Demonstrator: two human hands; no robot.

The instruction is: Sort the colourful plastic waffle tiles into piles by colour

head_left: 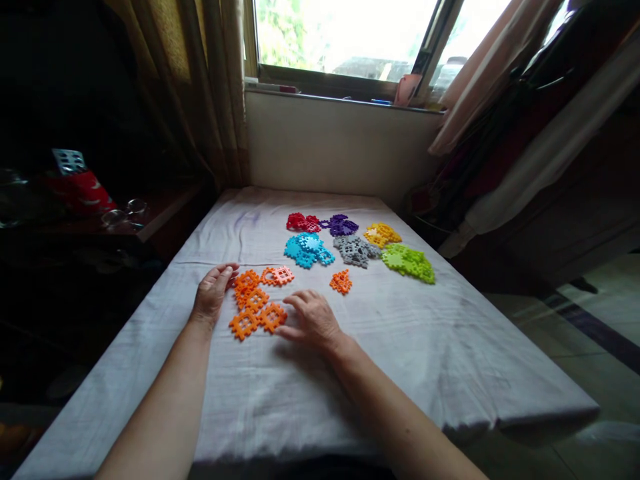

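Observation:
Orange interlocking plastic tiles, with notched edges and cut-out middles, lie in a loose group on the cloth-covered table. My left hand is at the group's left side, its fingers stretched towards the upper tiles; nothing shows in it. On the other side, my right hand is held with thumb and fingers apart, close to the lower right orange tile. Whether its fingertips touch that tile is unclear. A smaller orange clump lies apart, beyond my right hand.
Farther back are piles of red tiles, purple tiles, blue tiles, grey tiles, yellow tiles and green tiles. A white cloth covers the table. Behind stands a wall below a window.

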